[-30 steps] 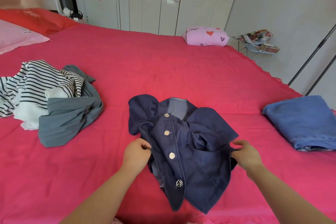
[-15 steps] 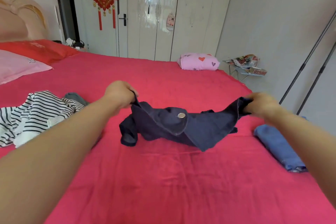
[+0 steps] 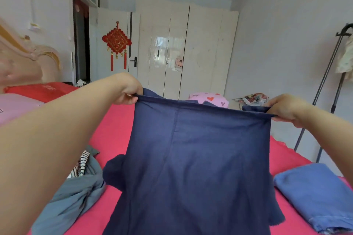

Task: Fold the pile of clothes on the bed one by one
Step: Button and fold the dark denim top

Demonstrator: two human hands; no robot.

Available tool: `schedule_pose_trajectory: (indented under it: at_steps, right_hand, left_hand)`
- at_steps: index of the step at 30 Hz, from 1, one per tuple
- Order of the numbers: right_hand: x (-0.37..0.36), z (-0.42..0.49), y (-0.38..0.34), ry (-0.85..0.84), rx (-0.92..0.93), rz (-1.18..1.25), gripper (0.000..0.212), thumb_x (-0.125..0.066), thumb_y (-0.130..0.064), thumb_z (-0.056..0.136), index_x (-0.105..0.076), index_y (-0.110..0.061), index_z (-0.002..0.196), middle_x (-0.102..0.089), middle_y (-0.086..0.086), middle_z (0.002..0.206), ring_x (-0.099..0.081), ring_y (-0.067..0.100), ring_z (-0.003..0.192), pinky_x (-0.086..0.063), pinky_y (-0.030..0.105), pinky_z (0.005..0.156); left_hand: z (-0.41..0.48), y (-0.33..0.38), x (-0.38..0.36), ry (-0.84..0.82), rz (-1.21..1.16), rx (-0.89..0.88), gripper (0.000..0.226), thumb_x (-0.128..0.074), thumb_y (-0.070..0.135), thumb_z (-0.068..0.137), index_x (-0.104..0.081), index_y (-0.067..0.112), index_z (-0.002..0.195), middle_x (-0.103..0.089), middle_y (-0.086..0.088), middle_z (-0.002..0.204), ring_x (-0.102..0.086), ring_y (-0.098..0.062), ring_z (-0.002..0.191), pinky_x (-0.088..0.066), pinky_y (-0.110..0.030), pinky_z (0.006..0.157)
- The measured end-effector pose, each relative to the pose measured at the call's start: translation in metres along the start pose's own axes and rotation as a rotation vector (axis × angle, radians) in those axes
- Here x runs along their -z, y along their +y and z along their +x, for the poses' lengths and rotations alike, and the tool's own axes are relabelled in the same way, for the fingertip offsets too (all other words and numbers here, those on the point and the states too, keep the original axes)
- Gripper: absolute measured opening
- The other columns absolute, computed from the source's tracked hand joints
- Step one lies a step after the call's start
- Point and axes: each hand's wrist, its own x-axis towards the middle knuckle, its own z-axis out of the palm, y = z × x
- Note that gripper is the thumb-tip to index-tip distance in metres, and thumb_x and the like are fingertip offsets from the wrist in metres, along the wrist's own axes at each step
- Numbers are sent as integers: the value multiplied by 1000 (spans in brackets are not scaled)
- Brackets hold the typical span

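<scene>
Two hands, one navy garment [image 3: 200, 158]

Both arms are being held outstretched; the navy garment is being pinched at its top edge by the left hand [image 3: 127, 89] and the right hand [image 3: 286, 109], hanging between and below them. Below the left hand, unfolded clothes [image 3: 76, 196] are being borne by the red bed [image 3: 114, 135]; a white wardrobe [image 3: 181, 53] is being faced beyond both hands.

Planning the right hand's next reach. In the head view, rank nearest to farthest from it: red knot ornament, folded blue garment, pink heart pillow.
1. Folded blue garment, on the bed below the right hand gripping the navy garment.
2. Pink heart pillow, far end of the bed.
3. Red knot ornament, on the door, far left.
</scene>
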Motion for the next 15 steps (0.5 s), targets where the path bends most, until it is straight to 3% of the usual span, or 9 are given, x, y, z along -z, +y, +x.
schedule_pose_trajectory:
  at_steps: [3, 5, 7, 10, 15]
  right_hand:
    - [11, -4, -9, -75, 2, 6, 15, -53, 9, 72, -66, 7, 80, -55, 9, 72, -49, 23, 76, -44, 29, 67]
    - [18, -4, -13, -120, 6, 30, 20, -50, 12, 78, -67, 7, 87, -57, 7, 77, -50, 18, 80, -45, 23, 65]
    - [25, -5, -17, -113, 26, 60, 21, -49, 13, 79, -66, 10, 92, -57, 9, 78, -51, 17, 75, -46, 20, 64]
    - [31, -8, -23, -115, 27, 148, 22, -50, 14, 80, -68, 8, 91, -59, 10, 78, -53, 13, 68, -49, 11, 51]
    - [14, 4, -28, -214, -43, 75, 26, -46, 12, 82, -67, -1, 89, -66, 15, 83, -58, 15, 52, -51, 18, 49]
  left_hand:
    - [-1, 9, 7, -9, 58, -20, 16, -42, -7, 86, -47, 6, 77, -42, -5, 68, -43, -9, 35, -37, -9, 34]
    - [-4, 13, 12, -17, 72, -19, 13, -43, -6, 87, -52, 3, 89, -45, -6, 75, -45, -11, 48, -38, -9, 37]
    - [-1, 13, 17, -21, 45, -42, 15, -44, -7, 86, -52, 2, 94, -46, -8, 82, -43, -13, 58, -39, -9, 37]
    - [-2, 16, 21, 31, 94, -101, 18, -45, -8, 86, -55, 4, 96, -49, -11, 89, -44, -15, 57, -39, -11, 36]
    - [1, 16, 13, 127, 304, -153, 23, -44, -9, 84, -64, 2, 89, -53, -10, 65, -44, -14, 43, -31, -12, 32]
